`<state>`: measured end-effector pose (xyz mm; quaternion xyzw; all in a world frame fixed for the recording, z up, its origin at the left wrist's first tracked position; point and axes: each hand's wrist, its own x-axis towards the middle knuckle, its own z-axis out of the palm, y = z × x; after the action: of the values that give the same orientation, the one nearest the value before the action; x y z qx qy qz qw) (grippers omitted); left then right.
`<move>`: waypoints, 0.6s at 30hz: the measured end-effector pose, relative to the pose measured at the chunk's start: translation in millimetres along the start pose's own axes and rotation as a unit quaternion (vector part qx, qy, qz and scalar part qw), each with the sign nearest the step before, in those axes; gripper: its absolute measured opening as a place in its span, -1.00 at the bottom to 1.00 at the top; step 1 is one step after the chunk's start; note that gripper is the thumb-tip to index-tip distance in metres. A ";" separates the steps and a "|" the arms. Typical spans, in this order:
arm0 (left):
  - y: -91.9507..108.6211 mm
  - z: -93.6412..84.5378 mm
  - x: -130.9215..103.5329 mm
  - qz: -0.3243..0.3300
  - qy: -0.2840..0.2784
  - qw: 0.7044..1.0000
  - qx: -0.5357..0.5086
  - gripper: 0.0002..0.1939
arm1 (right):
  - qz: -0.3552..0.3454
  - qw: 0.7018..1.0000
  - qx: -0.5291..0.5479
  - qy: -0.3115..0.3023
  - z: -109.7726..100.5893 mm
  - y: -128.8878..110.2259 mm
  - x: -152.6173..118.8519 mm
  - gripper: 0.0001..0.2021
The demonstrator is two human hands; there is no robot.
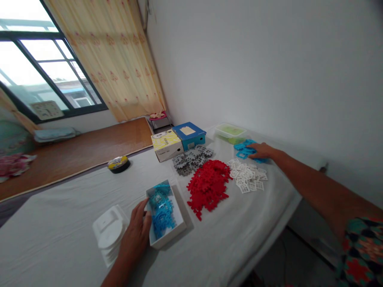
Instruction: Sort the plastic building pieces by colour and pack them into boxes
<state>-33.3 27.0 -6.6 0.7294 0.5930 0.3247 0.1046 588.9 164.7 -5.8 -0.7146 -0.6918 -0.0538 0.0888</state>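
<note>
My left hand (138, 226) grips the left wall of a white open box (177, 234), thumb over its edge. Inside the box lie blue interlocking pieces (163, 211), some looking wrapped in clear plastic. At the far right of the table, my right hand (259, 151) reaches onto a pile of blue flat pieces (243, 148), its fingers closed around or pressed on some of them. Just in front of that pile are white square pieces (247, 175). A heap of red pieces (208, 184) sits between the white pieces and the box.
Grey pieces (191, 159) lie behind the red heap. Farther back stand a yellow-and-white box (166, 144), a blue box (189, 135) and a clear tub (230, 130). A roll of tape (118, 164) and stacked white containers (111, 233) are on the left. The wall borders the right side.
</note>
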 end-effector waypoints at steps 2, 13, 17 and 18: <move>-0.3 -0.3 0.0 -0.002 -0.007 1.000 -0.001 -0.51 | 0.002 0.999 -0.033 -0.039 0.7 -7.5 -8.1 -0.38; -2.6 -3.0 -1.0 0.011 -0.015 1.000 -0.008 -0.51 | 0.023 0.993 -0.108 -0.045 4.8 -28.6 -19.0 -0.47; 0.2 -2.4 -0.7 0.003 -0.014 1.000 -0.004 -0.50 | 0.017 0.994 -0.099 -0.041 1.8 -23.2 -17.7 -0.50; 1.2 -2.4 -0.7 0.001 -0.016 1.000 -0.004 -0.49 | 0.014 0.995 -0.092 -0.035 1.1 -21.4 -18.1 -0.51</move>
<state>-33.8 25.5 -4.4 0.7350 0.5888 0.3153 0.1169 566.8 147.8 -9.3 -0.7311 -0.6762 -0.0908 -0.0003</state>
